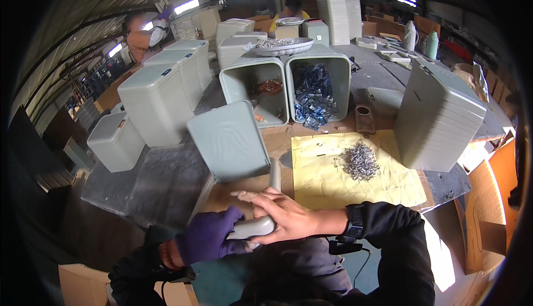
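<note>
A grey lid frame [254,228] lies at the near table edge, in front of my body. From its far side a pale grey-green lid panel [227,139] stands up, leaning back. My left hand [208,236], in a purple glove, is closed round the frame's near edge. My bare right hand [288,217] grips the frame at its near right corner, fingers bent over it and close to the glove. Part of the frame is hidden under both hands. To the right, a pile of small metal parts [360,161] lies on yellow paper [316,178].
Two grey bins lie on their sides, one with orange-brown pieces [269,87], the other with blue packets [313,92]. Above them rests a tray [283,48] of small parts. Bin stacks stand left [152,100] and right [438,117]. A brown block [364,120] sits beside the paper. Two people are farther back.
</note>
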Motion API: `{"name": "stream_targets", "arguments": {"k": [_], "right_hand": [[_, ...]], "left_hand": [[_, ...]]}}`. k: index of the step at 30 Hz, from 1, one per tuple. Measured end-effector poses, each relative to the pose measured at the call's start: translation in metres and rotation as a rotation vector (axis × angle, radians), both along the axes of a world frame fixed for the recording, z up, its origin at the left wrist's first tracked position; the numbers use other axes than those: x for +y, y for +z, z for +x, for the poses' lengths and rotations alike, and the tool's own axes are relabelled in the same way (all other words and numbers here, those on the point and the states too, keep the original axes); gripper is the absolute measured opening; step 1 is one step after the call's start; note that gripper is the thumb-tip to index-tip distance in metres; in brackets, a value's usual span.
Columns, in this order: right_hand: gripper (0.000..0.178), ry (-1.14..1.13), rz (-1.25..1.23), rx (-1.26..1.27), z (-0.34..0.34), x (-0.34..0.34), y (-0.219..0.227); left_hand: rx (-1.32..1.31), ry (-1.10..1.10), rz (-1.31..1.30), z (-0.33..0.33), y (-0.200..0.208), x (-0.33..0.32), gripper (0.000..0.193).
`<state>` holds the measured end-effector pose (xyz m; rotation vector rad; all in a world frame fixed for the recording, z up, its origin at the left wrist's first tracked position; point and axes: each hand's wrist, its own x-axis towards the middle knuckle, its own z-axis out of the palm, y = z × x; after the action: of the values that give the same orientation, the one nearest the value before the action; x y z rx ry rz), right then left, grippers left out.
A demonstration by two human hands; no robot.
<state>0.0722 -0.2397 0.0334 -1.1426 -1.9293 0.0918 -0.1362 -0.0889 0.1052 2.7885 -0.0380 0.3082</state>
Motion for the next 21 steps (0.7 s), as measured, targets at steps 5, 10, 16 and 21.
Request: {"name": "stream_targets", "arguments": {"k": [5,10,16,21], "right_hand": [[0.108,-0.169,-0.241,-0.304,0.010,-0.002,-0.003],[0.094,-0.438,0.099,-0.443,0.020,-0.089,0.036],[0.072,-1.549,0.500,-0.698,0.208,-0.257,0.143],[0.061,-2.120,-0.023,-0.117,0.349,-0.381,0.213]], "left_hand": [[-0.562,0.280,0.829,0.065,0.067,0.043,0.076],[-0.218,0.427,0.367,0.053,0.041,0.038,0.054],[-0.065,0.127,0.327,-0.016,-0.105,0.008,0.080],[-0.174,0.264,0.460,-0.022,-0.126,0.046,0.070]]}}
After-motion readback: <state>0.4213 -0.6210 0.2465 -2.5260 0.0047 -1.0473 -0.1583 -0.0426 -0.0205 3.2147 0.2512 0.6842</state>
